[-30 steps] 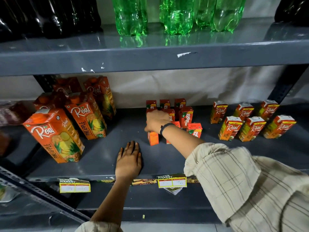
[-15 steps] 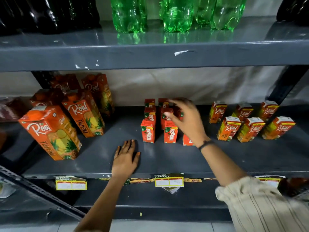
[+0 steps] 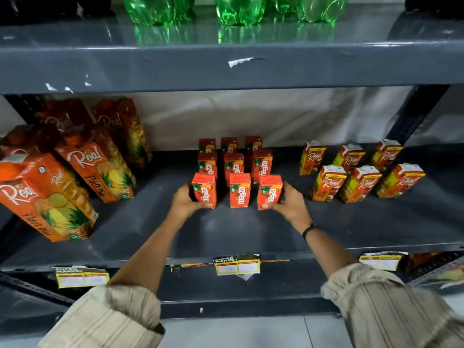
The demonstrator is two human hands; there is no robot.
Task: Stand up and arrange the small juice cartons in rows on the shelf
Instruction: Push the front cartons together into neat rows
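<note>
Several small red-orange Maaza cartons stand upright in three rows of three on the grey shelf (image 3: 251,237). My left hand (image 3: 184,203) grips the front left carton (image 3: 204,189) from its left side. My right hand (image 3: 288,203) grips the front right carton (image 3: 270,190) from its right side. The front middle carton (image 3: 239,189) stands between them untouched. Behind it are the middle row (image 3: 234,165) and the back row (image 3: 229,144), partly hidden by the cartons in front.
Large Real pineapple cartons (image 3: 47,197) stand at the left. Several small Real cartons (image 3: 359,182) stand in two rows at the right. Green bottles (image 3: 238,8) sit on the upper shelf (image 3: 226,71). Price labels (image 3: 237,266) hang on the shelf's front edge.
My left hand lifted off the shelf surface and took the front left carton. My right hand came down from the back cartons to the front right one. The cartons now form three even rows.
</note>
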